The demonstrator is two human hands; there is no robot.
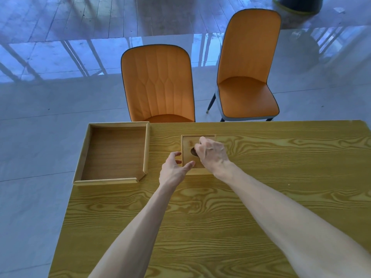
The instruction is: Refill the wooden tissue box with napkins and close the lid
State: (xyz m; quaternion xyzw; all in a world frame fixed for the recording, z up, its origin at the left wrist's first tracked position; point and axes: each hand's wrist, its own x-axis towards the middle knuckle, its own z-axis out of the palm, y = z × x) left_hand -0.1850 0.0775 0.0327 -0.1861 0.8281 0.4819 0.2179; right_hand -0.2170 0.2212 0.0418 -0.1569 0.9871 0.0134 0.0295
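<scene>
Wooden and square, the box [195,153] sits near the middle of the far part of the table [220,217], its lid [188,145] on top with a dark oval slot showing. The right hand [212,152] lies curled over the lid, fingertips at the slot, though whether it grips anything I cannot tell; the left hand [173,170] is spread open at the box's near left corner, thumb and fingers touching its edges. A shallow wooden tray [115,154] lies well left of the box, and two orange chairs [158,85] stand beyond the table.
</scene>
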